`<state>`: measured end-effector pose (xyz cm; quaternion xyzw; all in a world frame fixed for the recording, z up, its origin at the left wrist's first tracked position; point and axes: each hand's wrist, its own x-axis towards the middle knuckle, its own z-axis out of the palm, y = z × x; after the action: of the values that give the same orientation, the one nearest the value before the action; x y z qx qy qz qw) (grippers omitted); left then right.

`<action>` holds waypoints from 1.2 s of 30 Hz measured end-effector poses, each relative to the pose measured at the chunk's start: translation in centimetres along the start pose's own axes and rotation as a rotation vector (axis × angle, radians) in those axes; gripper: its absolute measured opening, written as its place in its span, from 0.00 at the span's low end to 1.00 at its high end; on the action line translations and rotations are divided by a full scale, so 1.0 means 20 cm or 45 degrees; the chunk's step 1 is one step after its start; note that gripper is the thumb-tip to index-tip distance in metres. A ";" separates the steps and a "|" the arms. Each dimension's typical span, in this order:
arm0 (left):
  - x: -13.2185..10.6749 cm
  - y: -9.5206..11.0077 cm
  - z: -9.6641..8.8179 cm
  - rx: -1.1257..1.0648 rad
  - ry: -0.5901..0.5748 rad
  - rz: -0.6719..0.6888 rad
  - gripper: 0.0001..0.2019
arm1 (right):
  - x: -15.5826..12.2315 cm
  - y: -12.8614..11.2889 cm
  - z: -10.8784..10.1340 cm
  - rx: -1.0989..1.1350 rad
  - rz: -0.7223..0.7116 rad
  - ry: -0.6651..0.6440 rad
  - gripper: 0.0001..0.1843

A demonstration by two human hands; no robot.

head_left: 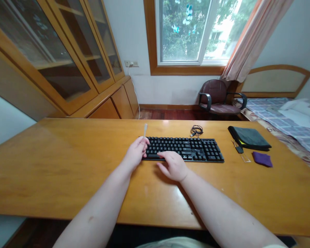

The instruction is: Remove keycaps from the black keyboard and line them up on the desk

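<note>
The black keyboard point(183, 146), landmark, is laid on the desk point(74, 155) with its long axis running left to right. At its left end, a slim pale tool point(145, 130) is gripped in the curled fingers of the left hand point(138, 151); nearer its middle, the right hand point(173, 166) is held over its near edge, thumb and fingers parted, though key contact cannot be confirmed.

Left fingers point(145, 141) are curled, right fingers point(166, 154) extended.
</note>
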<state>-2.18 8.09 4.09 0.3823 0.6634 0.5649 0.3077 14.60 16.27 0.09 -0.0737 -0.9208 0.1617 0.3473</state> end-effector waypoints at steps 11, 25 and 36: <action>0.31 0.00 -0.16 1.447 -0.166 0.041 0.23 | 0.01 0.06 0.01 -0.013 0.160 -0.107 0.11; 0.41 -0.04 -0.15 1.700 -0.184 0.156 0.23 | 0.02 0.07 0.08 -0.306 0.301 -0.282 0.37; 0.43 -0.05 -0.27 1.830 -0.171 0.139 0.23 | 0.01 0.09 0.13 -0.469 0.311 -0.371 0.37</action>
<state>-11.30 12.55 4.31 0.5565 0.8305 -0.0209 -0.0081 12.74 17.29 -2.31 -0.2221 -0.9593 0.0409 0.1696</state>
